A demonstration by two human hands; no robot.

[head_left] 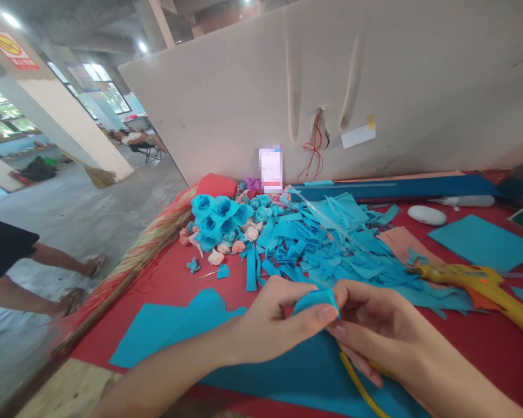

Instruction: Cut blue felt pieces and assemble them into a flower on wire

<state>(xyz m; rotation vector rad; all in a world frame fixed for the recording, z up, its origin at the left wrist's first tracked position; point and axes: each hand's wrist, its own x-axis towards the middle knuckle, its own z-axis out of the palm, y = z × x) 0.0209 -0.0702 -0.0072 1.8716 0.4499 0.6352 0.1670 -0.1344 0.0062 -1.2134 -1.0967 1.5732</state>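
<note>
Between my two hands is a small folded piece of blue paper (316, 298). My left hand (287, 319) is closed on its left side, thumb in front and fingers behind. The fingertips of my right hand (375, 325) pinch its right edge. Under my right hand a thin curved yellow strip (357, 386) shows; whether the hand touches it or what it belongs to I cannot tell. Below my hands lies a large blue sheet (274, 371). Blue paper flowers (218, 217) stand bunched beyond my left hand, beside a heap of cut blue paper strips (318, 232).
A yellow glue gun (470, 276) lies at the right, near a white mouse-shaped object (427, 215) and a square blue sheet (483, 241). A lit phone (271, 171) leans on the pale upright panel (226, 104). Another person's legs (47, 278) are at the left.
</note>
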